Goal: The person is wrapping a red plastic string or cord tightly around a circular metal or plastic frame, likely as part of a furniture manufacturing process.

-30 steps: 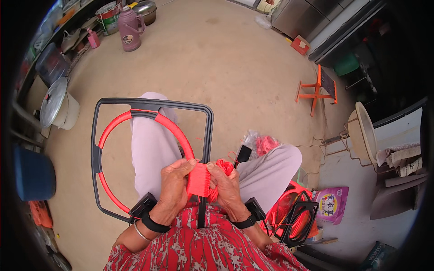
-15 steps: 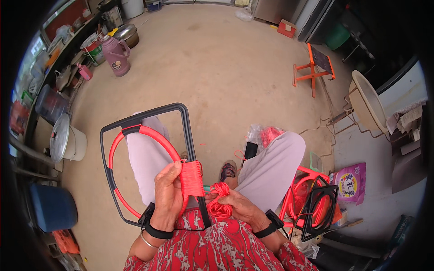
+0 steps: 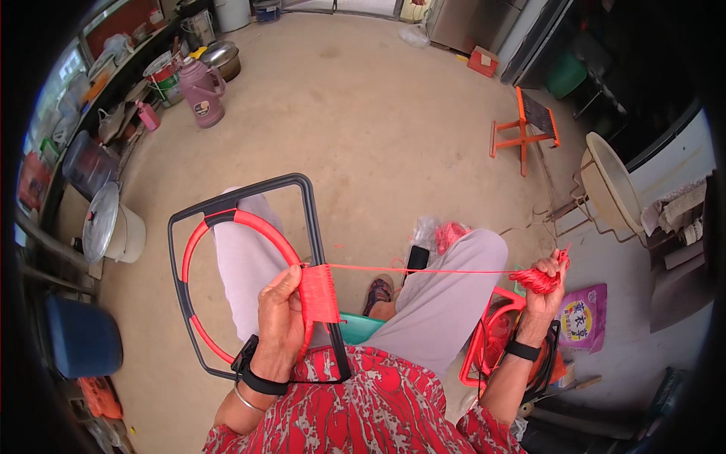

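Item: black frame, roughly rectangular, over the person's left thigh. Fitted inside it: a red ring, with black lengths showing at the far side and at the left.

Progress, by judgement: a wound block of close, parallel red turns covers the place where the ring meets the frame's right bar; this part appears largely done. The cord strand runs on uncut from the block's far right corner, so finishing off seems left. The black lengths carry no such block.

Left hand: closed at the block's left edge, thumb on top; fingers underneath hidden. The block lies directly right of the thumb, touching.

Right hand: drawn well out to the right, closed in a fist around a cord bundle, loops spilling left. Block and frame lie well apart from it, to the left, joined only by the taut strand.

Adjacent, near right: red and black frames, partly behind the right forearm.
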The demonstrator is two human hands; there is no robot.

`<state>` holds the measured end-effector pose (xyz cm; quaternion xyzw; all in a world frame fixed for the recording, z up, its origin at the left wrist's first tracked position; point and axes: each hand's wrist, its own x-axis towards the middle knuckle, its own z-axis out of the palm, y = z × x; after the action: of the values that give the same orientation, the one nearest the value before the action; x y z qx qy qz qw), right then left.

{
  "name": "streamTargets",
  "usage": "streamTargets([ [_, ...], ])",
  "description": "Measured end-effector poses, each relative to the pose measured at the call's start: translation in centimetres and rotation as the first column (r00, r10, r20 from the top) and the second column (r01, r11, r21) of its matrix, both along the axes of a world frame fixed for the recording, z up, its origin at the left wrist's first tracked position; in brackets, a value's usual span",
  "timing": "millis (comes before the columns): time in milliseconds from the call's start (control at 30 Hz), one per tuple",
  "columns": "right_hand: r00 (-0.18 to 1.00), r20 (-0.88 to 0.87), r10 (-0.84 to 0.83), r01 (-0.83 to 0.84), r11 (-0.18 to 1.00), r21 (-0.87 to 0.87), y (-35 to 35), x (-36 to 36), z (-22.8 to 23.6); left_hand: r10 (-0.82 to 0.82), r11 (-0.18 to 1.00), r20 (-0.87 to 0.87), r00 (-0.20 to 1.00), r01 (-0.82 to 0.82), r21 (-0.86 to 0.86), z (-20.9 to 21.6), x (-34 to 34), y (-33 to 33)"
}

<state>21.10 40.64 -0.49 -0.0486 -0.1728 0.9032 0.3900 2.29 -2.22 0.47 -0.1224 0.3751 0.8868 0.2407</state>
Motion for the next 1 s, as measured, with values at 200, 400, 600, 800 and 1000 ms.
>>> streamTargets([
  [200, 0.848, 0.482, -0.221, 0.06, 0.943, 0.328, 0.5, -3.8, 3.0, 0.041, 0.999, -0.019, 0.999, -0.041, 0.024, -0.6, -0.1, 0.5],
  [400, 0.725, 0.603, -0.333, -0.522, 0.306, 0.796, -12.2, -16.0, 11.0, 0.049, 0.993, -0.018, 0.999, -0.047, 0.108, 0.0, 0.3, 0.1],
  [600, 0.972, 0.223, -0.069, -0.225, -0.536, 0.814, -21.9, -21.8, 12.0, 0.095, 0.975, 0.033, 0.995, -0.1, 0.198, -0.4, 0.5, 0.6],
  [800, 0.95, 0.274, -0.151, -0.284, -0.787, 0.548, -27.6, -22.6, 10.7, 0.142, 0.97, 0.021, 0.99, -0.143, 0.197, -0.8, 0.5, 0.3],
  [1000, 0.995, 0.063, 0.072, 0.028, -0.849, 0.528, -28.8, -23.2, 9.6, 0.241, 0.945, -0.045, 0.97, -0.224, 0.237, 1.5, 1.0, 0.6],
])
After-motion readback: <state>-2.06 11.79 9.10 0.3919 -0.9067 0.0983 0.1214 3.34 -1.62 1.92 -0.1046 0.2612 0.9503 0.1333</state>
